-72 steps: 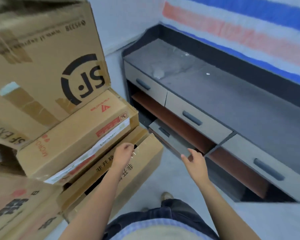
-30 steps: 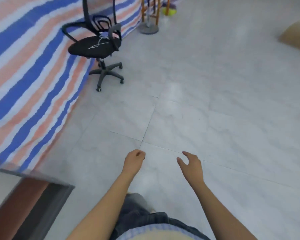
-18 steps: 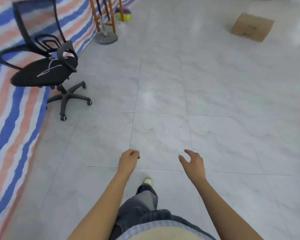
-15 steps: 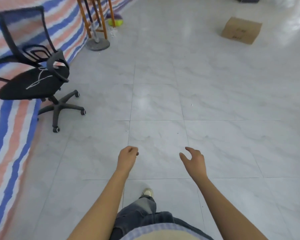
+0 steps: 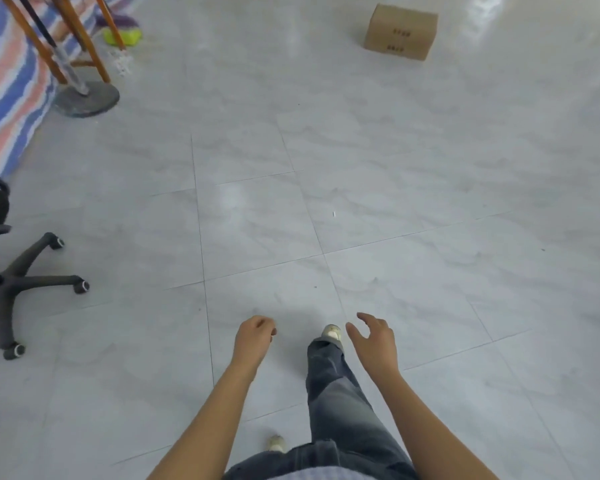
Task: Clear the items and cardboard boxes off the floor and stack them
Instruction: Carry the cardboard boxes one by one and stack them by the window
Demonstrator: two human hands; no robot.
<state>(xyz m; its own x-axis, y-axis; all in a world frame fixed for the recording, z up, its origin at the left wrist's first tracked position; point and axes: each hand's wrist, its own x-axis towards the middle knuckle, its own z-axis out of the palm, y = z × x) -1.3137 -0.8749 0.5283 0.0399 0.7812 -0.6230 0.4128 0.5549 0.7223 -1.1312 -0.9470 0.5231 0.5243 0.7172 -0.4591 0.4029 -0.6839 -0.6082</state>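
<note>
Hem of pale blue checked shirt (image 5: 309, 474): bottom edge of view, nearest the camera.

Faded grey-blue denim trouser leg (image 5: 336, 393): stretched forward between the two forearms. Worn pale shoe (image 5: 331, 332) at its end, on the floor. Second pale shoe (image 5: 276, 443) further back, just left of the trousers, partly hidden.

Left hand (image 5: 255, 336): bare, back upward, held out above the floor. Fingers loosely curled toward the palm, nothing in the grasp, touching nothing.

Right hand (image 5: 374, 341): bare, just right of the forward shoe. Fingers spread and slightly bent, thumb apart, grip released and empty.

Floor of large pale grey marbled tiles (image 5: 430, 271): thin dark joints, glossy at the far end. Small white scrap (image 5: 334, 214) lying ahead of the hands.

Black five-legged swivel chair base on castors (image 5: 14, 282): left edge, seat mostly cut off by the frame.

Blue, orange-pink and white striped sheet (image 5: 4, 81): along the left side, reaching down to the floor.

Round flat grey stand base (image 5: 85, 95): upper left, beside the striped sheet, with a slanted dark pole rising from it. Orange-brown wooden legs (image 5: 84, 39) just behind.

Yellow-green object with a purple part (image 5: 123, 36): on the floor beyond the wooden legs, too blurred to identify.

Closed brown rectangular cardboard box (image 5: 400, 31): farthest item, upper right, resting flat on the tiles, well apart from both hands. Dark print on its near face, unreadable.
</note>
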